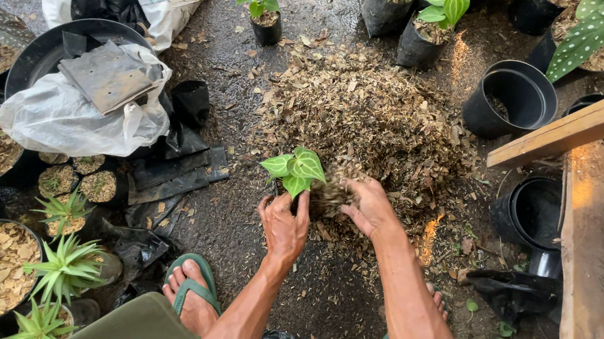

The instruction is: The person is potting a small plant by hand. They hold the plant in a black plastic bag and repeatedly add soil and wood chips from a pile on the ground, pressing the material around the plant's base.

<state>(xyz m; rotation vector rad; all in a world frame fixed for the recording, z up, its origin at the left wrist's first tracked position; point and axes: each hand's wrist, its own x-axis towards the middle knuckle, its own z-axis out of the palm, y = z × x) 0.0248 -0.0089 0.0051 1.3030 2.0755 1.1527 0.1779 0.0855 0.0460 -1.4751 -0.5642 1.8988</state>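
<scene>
- Crouching over wet ground (250,87), feet in green sandals (194,284), both arms reaching forward.
- Gripping with the left hand (282,228) the near side of a small black pot (mostly hidden behind the fingers), grip clamped around it, thumb and fingers curling over the rim.
- Holding inside that pot a small seedling (294,170) with green, pale-veined leaves, standing upright just above and ahead of the left grip.
- Pressing with the right hand (369,205) a clump of brown wood-chip mix (330,196) against the seedling's right side, fingers bent together on the clump, touching the pot's far edge.
- Lying directly beyond both hands: a wide heap of brown chips (368,115), spreading across the ground.
- Standing to the right of the heap: an empty black pot (511,100), another black pot (533,212) nearer the wooden planks (588,266).
- Sitting to the left: a black tub (39,56) with a white plastic bag (73,119) and a grey slab (109,76) on top, well apart from the hands.
- Crowding the lower left corner: potted spiky green plants (61,264) in chip-filled pots.
- Standing far beyond the heap: another small potted seedling (263,4).
</scene>
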